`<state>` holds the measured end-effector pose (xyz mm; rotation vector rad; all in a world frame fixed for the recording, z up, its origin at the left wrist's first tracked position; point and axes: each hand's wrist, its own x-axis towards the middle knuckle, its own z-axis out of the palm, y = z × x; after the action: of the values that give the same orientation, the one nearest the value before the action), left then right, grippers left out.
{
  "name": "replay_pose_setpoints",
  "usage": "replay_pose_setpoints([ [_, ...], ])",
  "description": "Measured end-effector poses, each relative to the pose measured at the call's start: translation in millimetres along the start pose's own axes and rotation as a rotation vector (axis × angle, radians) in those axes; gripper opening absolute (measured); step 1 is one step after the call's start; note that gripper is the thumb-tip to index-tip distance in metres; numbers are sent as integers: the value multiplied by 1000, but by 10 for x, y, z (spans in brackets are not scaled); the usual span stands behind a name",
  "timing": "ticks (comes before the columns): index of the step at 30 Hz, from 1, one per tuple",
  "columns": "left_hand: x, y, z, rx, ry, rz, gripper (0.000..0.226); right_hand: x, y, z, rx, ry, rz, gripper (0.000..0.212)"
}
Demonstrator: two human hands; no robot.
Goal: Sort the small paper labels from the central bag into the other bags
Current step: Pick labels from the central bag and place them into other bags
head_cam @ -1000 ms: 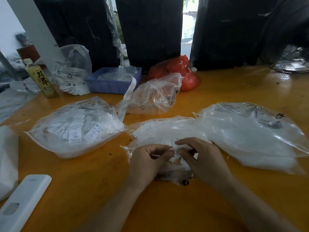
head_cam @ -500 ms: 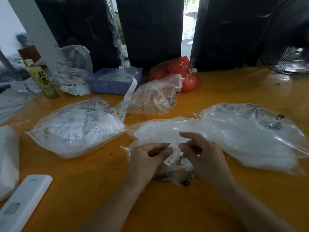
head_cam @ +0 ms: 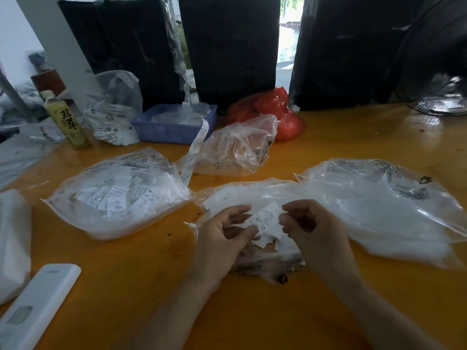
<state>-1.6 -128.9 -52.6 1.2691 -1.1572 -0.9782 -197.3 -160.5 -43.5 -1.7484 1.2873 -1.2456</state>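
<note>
The central clear bag [head_cam: 252, 195] of small paper labels lies on the orange table [head_cam: 328, 137] just in front of me. Over its near end both hands hold a white printed label [head_cam: 266, 219]. My left hand [head_cam: 222, 241] pinches its lower left end with thumb and fingers; my right hand [head_cam: 307, 226] pinches its upper right corner. More loose labels lie under the hands. A full bag of labels [head_cam: 118, 195] sits to the left, and a wide clear bag [head_cam: 386, 205] lies to the right.
A crumpled clear bag [head_cam: 237, 147] lies behind the central one, with a paper strip [head_cam: 194, 150] hanging from a blue basket [head_cam: 174, 127]. A red bag [head_cam: 275, 112], a drink bottle [head_cam: 67, 121], a fan [head_cam: 437, 59] and a white remote [head_cam: 38, 304] ring the table.
The hands have lifted a label out of the central bag and spread it between them; a second ago both were pressed together down in the bag's opening.
</note>
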Motion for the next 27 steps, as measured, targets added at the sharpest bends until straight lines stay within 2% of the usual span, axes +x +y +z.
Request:
replay_pose_setpoints([
  [3,2,36,-12,96,72,108,46,8,-3,-4,55,-37,28,20],
  [5,52,98,-136,240,185,251,44,21,4,-3,69,-42,38,18],
  [8,193,194,-538,585,498,486,27,33,28,-18,91,-39,40,14],
  [9,245,202,-721,693,613,508,24,32,30,-18,95,-41,36,14],
  [11,339,187,-1072,851,765,433,23,22,28,-5,91,-52,23,13],
  [12,377,163,-1208,915,784,343,23,17,21,2,84,-59,14,13],
  [16,488,20,-1410,1217,692,-81,30,8,0,18,65,-73,0,16],
  [20,521,35,-1369,1293,615,-224,52,-10,-27,-15,-125,-84,-71,18],
  [22,530,29,-1354,1283,602,-246,58,-7,-39,-39,-209,-66,-119,17],
  [24,519,22,-1310,1274,638,-179,57,11,-44,-80,-277,-27,-138,16],
  [27,456,3,-1113,1175,682,111,46,56,-101,-189,-425,44,-230,14],
])
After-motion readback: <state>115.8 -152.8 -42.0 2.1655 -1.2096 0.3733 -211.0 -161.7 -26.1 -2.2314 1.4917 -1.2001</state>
